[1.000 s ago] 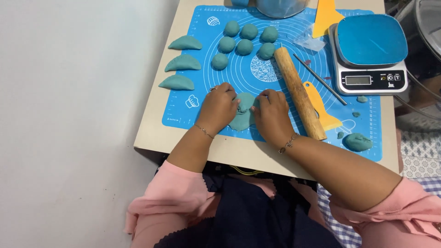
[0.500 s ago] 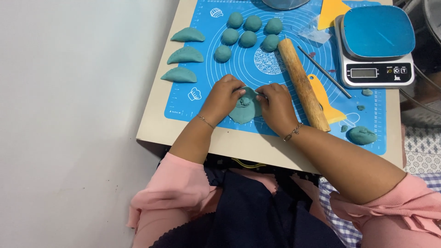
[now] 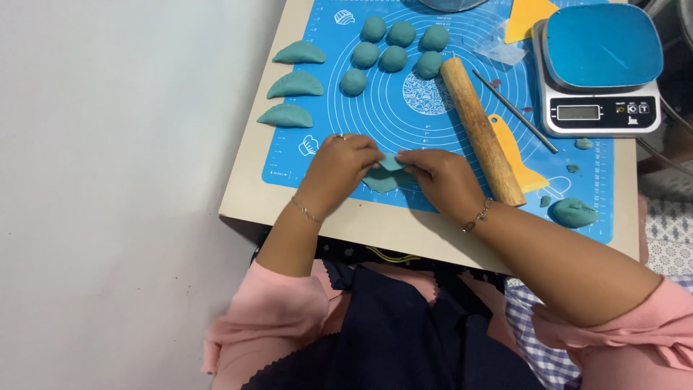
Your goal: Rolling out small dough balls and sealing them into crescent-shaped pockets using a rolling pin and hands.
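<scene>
Both hands pinch one flat teal dough piece (image 3: 384,175) on the blue mat (image 3: 462,87) at the table's near edge: the left hand (image 3: 339,167) and right hand (image 3: 442,177) have their fingertips closed on its upper edge. It looks like the folding and sealing step. Next the rim needs even pressing. Three finished crescents (image 3: 294,85) lie beyond the left hand; the rolling pin (image 3: 482,130) lies just right of the right hand.

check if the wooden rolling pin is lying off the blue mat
No, the wooden rolling pin lies slantwise on the blue silicone mat, between the teal dough balls and the kitchen scale.
</scene>
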